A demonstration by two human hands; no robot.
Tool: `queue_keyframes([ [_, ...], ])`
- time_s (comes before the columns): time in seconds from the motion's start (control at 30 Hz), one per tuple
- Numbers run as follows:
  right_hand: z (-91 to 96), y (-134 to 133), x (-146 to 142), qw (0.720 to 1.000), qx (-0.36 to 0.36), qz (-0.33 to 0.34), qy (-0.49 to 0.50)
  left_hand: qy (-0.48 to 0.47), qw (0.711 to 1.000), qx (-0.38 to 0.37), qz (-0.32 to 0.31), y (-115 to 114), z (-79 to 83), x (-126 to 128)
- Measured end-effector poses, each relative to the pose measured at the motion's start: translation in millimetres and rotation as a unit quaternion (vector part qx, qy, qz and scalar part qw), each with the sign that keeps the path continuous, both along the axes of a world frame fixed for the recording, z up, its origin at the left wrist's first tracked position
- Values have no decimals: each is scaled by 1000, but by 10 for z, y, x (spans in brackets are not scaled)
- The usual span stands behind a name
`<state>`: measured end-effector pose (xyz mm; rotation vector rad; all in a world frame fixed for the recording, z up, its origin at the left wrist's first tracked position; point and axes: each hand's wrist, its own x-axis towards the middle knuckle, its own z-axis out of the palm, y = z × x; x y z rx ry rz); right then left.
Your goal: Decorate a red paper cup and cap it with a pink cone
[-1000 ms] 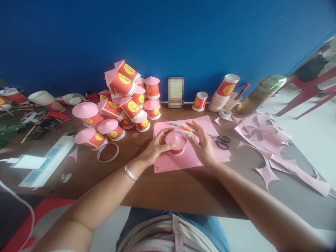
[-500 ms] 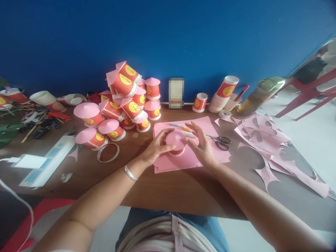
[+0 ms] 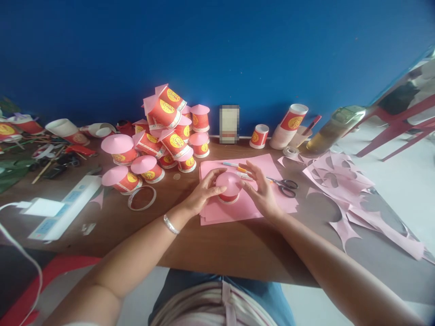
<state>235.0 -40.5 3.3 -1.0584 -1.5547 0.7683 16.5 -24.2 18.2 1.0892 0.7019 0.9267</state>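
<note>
A pink paper cone [image 3: 229, 182] sits like a roof on a small red paper cup [image 3: 228, 199], which stands on a stack of pink paper sheets [image 3: 217, 214]. My left hand [image 3: 205, 191] curls around the left side, its thumb laid over the cone and its fingers behind it. On the other side, my right hand [image 3: 260, 190] has its fingers spread, with the thumb tip at the cone's right edge. Beyond the right hand lie black-handled scissors [image 3: 287, 187] and a blue pen [image 3: 231, 164], on the sheets.
Several cone-topped red cups [image 3: 163, 136] are piled at left. Behind stand a single cup [image 3: 258, 136], a cup stack [image 3: 288, 127], a tape roll [image 3: 291, 151] and a bottle [image 3: 335, 129]. Pink scraps [image 3: 340, 174] cover the right. A power strip [image 3: 66, 208] and paper ring [image 3: 142, 198] lie left.
The view has shifted slightly, so the whole scene sits a little lower. Both hands keep nearly the same pose around the cone; the right-hand fingers have moved very little.
</note>
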Motion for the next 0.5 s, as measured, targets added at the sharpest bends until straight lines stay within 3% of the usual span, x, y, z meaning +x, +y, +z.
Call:
queue_keyframes([
  [0.23,-45,59,30,1000,-12,-9,22,-63,997,-1,44,14,25,46],
  [0.37,-82,88,44,999,-25,-34,34,-49,994,23,97,50,17,24],
  [0.5,-23,51,39,999,-19,-21,26,-18,993,57,98,53,-22,-4],
])
